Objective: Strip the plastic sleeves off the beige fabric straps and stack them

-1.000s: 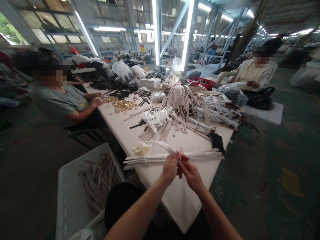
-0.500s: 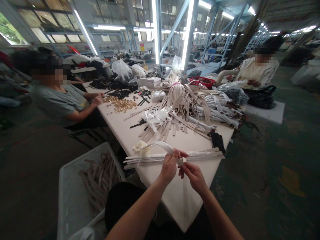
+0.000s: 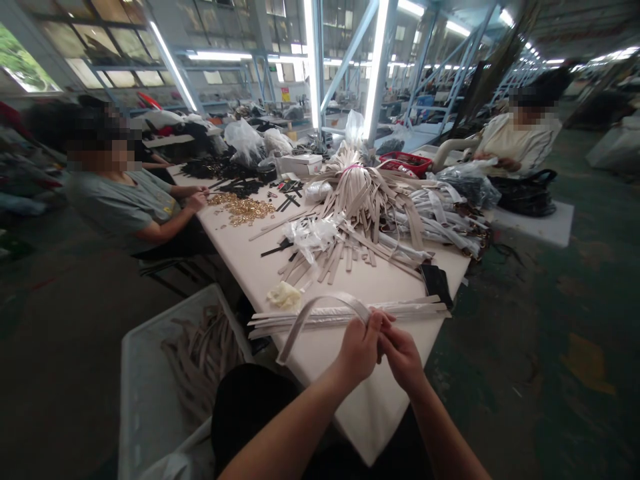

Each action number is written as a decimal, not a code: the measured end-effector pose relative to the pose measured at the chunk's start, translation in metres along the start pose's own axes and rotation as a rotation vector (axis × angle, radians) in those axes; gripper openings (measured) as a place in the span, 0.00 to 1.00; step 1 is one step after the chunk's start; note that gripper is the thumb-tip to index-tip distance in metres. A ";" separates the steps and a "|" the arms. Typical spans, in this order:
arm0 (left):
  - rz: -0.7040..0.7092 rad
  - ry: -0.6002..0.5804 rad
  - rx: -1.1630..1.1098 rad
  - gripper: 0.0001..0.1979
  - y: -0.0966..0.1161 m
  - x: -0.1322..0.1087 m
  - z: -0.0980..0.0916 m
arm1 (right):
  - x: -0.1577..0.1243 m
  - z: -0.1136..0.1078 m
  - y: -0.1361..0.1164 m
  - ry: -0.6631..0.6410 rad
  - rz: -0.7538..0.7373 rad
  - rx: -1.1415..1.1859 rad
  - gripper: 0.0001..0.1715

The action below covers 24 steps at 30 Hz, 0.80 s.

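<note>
1. we see the left hand (image 3: 359,348) closed, gripping one end of a looped pale strap (image 3: 325,301).
2. the right hand (image 3: 403,357) is curled beside it at the strap; we cannot tell whether it grips.
3. the strap arches above a flat bundle of pale strips (image 3: 350,317) on the near end of a white table (image 3: 365,407).
4. a bin of beige straps (image 3: 133,400) stands near left.

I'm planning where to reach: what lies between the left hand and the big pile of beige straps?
In the head view, a bundle of long white strips lies on the table between the left hand and the beige strap pile.
</note>
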<state>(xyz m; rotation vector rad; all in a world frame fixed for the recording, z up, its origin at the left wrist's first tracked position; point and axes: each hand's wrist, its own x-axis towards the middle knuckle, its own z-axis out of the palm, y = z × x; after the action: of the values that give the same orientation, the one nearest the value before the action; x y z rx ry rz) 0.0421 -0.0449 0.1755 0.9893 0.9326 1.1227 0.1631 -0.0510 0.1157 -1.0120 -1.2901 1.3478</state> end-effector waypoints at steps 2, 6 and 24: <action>-0.020 -0.018 -0.031 0.23 -0.003 0.005 -0.005 | 0.000 -0.006 0.002 -0.064 0.026 0.027 0.21; 0.092 0.097 -0.114 0.21 -0.002 0.009 -0.012 | 0.000 -0.018 0.007 -0.201 0.088 0.034 0.20; 0.045 0.078 -0.158 0.22 -0.017 0.010 -0.009 | 0.015 -0.026 -0.003 -0.226 0.109 -0.085 0.22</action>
<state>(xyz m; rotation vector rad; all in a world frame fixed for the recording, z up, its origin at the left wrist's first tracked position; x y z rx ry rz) 0.0399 -0.0365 0.1555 0.8464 0.8725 1.2607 0.1857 -0.0315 0.1175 -1.0223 -1.4886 1.5357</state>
